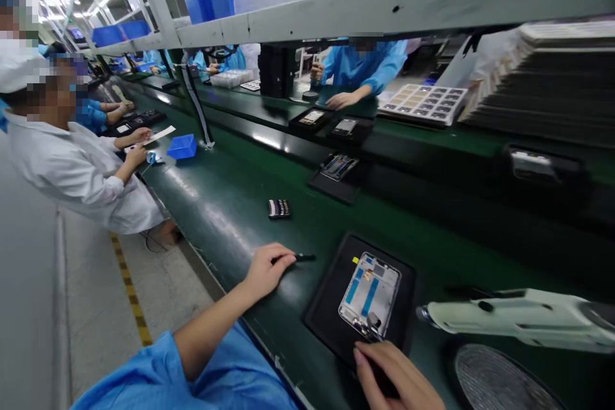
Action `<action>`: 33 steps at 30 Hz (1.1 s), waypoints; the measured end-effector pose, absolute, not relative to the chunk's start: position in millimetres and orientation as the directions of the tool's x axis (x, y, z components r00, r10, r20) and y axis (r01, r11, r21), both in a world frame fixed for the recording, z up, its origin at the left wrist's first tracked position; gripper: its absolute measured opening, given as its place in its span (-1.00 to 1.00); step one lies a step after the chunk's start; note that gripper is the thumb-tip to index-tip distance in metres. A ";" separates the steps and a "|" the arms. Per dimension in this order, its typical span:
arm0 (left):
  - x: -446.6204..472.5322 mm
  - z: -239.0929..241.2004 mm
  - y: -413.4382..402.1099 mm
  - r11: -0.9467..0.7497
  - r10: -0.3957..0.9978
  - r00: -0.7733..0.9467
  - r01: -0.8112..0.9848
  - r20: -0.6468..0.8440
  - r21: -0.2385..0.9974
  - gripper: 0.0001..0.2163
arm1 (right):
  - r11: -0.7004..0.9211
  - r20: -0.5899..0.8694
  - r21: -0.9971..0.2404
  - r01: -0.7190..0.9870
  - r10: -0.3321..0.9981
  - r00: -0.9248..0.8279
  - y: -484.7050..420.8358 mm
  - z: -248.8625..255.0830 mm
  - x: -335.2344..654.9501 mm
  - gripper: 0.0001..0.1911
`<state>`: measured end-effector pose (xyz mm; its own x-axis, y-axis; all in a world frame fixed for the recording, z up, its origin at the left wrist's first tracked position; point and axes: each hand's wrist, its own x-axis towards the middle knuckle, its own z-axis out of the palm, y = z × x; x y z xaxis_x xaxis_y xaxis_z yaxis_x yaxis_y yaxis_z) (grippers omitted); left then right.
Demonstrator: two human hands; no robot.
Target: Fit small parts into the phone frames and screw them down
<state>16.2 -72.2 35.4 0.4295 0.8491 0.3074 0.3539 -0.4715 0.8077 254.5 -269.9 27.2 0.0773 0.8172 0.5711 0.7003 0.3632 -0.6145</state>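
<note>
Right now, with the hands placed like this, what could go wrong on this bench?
1. The right hand rests at the edge of the black tray holding the open phone frame; a nudge might shift the frame or its small parts.
2. The left hand holds a thin black tool by its end; it might slip onto the green belt.
3. The white screwdriver hangs beside the tray and could bump the frame.

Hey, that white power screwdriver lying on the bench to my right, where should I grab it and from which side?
Grip the power screwdriver around its thick white body, coming down from above. It lies flat on the green bench with its metal tip pointing left toward the phone frame, so the body's top is clear.
</note>
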 end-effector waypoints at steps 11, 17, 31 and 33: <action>34.3 51.6 -112.9 -0.594 0.499 0.834 0.131 0.236 0.793 -0.83 | 0.118 0.320 -0.723 0.681 0.930 0.179 -284.0 53.8 268.8 -0.77; 56.1 52.7 -98.8 -0.645 0.409 0.882 0.100 0.232 0.757 -0.87 | 0.013 0.122 -0.705 0.709 0.987 0.103 -282.4 63.9 274.1 -0.82; 99.6 45.9 -93.0 -0.723 0.428 0.898 0.269 0.107 0.636 -0.88 | -0.008 0.082 -0.798 0.602 0.989 0.122 -245.9 60.0 300.6 -0.76; 100.9 45.4 -92.2 -0.706 0.436 0.895 0.276 0.094 0.652 -0.88 | -0.004 0.091 -0.792 0.611 0.988 0.125 -243.1 58.1 301.8 -0.78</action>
